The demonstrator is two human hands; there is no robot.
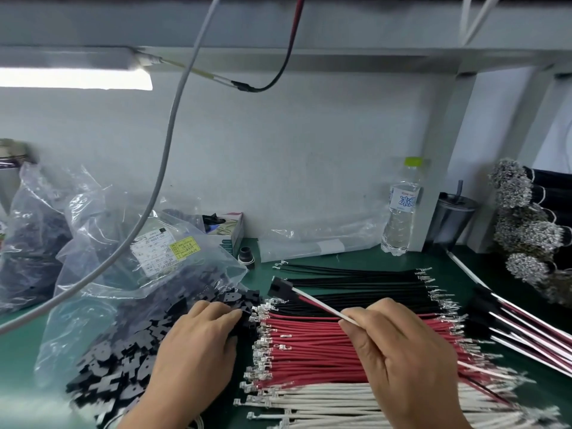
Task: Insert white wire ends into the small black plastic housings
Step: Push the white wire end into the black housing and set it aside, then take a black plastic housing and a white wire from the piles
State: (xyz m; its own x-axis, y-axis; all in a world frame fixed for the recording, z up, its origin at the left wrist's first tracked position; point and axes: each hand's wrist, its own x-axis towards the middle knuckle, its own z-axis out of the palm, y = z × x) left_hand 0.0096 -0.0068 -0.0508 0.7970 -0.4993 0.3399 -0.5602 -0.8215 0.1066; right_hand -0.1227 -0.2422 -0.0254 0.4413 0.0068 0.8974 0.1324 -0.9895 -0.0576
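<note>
My right hand [399, 351] pinches a white wire [318, 305] that runs up and left, alongside a red one, into a small black plastic housing [280, 287] held above the wire rows. My left hand [201, 339] reaches into the pile of loose black housings [130, 366] spilling from a clear bag, its fingertips on one housing at the pile's right edge. A row of white wires [325, 404] with metal terminals lies at the front, red wires [325, 345] behind them, black wires [356, 289] furthest back.
Finished assemblies [520, 329] lie at the right. Bundles of terminated black wires [523, 224] are stacked at the far right. A water bottle [400, 209], a dark cup [450, 221], a small box [229, 230] and plastic bags [34, 236] stand along the back wall. A grey cable [164, 168] hangs across the left.
</note>
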